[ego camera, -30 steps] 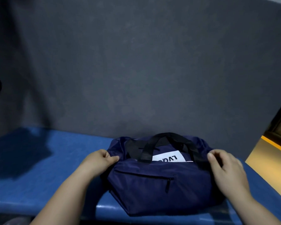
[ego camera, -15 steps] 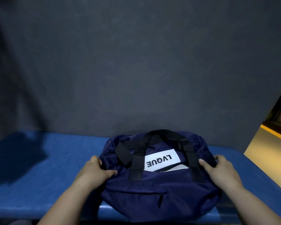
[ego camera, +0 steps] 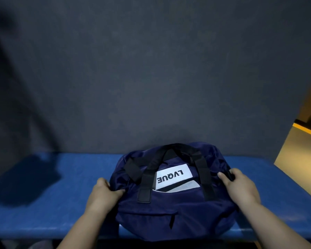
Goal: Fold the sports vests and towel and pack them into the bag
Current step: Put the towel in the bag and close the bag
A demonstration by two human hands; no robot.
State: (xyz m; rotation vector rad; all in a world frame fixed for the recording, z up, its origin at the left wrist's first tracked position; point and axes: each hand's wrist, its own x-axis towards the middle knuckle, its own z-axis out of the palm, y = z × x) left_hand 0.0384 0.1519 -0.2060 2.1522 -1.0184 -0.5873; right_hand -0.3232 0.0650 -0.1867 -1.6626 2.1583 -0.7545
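Observation:
A navy blue bag [ego camera: 178, 209] with black handles [ego camera: 171, 153] sits on the blue bench [ego camera: 52, 194], its top partly open. Inside the opening lies a folded white garment printed "LVQUE" [ego camera: 172, 175]. My left hand [ego camera: 102, 194] grips the bag's left end, thumb and fingers pinching the fabric. At the right end my right hand [ego camera: 239, 187] holds the bag's edge with curled fingers. Whatever lies deeper in the bag is hidden.
A dark grey padded wall [ego camera: 151, 78] rises right behind the bench. A yellowish surface [ego camera: 300, 153] stands at the far right. The bench's front edge runs just below the bag, and a dark shadow lies on the bench's left part.
The bag has shifted away from me toward the wall, with both hands still at its ends. The white garment shows more in the opening.

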